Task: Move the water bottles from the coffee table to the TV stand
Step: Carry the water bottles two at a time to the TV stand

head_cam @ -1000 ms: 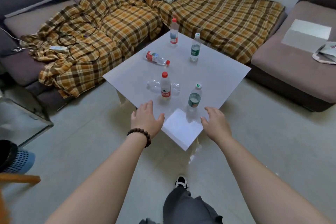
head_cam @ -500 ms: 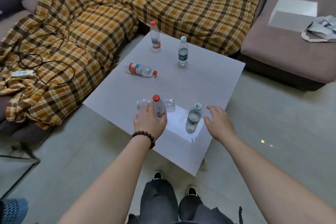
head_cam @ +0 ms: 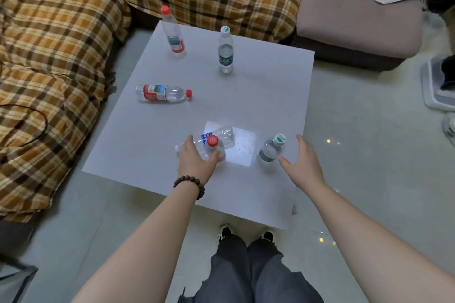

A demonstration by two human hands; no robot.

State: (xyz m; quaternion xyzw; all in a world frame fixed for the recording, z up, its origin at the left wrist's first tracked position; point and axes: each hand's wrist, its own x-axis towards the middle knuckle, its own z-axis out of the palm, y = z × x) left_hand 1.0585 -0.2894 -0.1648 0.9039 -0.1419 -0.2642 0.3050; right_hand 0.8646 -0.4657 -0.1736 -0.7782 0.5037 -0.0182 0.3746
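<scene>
A plaid blanket (head_cam: 54, 39) covers the sofa at the left. Beside it stands the white coffee table (head_cam: 270, 96), which carries six water bottles.

Left to right on the table:
- A red-capped bottle (head_cam: 162, 93) lies on its side near the left edge, cap pointing right.
- A second red-capped bottle (head_cam: 172, 32) stands upright at the far corner.
- The person's left hand (head_cam: 195, 158), a bead bracelet (head_cam: 189, 183) on its wrist, is wrapped around an upright red-capped bottle (head_cam: 213, 146) near the front edge; thumb and fingers curl about the body, in contact with it. The bottle's base is hidden, so whether it rests on the table cannot be told.
- A crushed clear bottle (head_cam: 221, 134) with a blue label lies on its side just behind that one.
- A green-capped bottle (head_cam: 225, 50) stands upright toward the far side.
- Another green-capped bottle (head_cam: 272, 149) stands upright near the right front.

The right hand (head_cam: 304, 163) is just beside this last bottle, fingers spread wide, thumb near its base, holding nothing.

A grey-brown sofa seat (head_cam: 357, 19) lies at the far right.
</scene>
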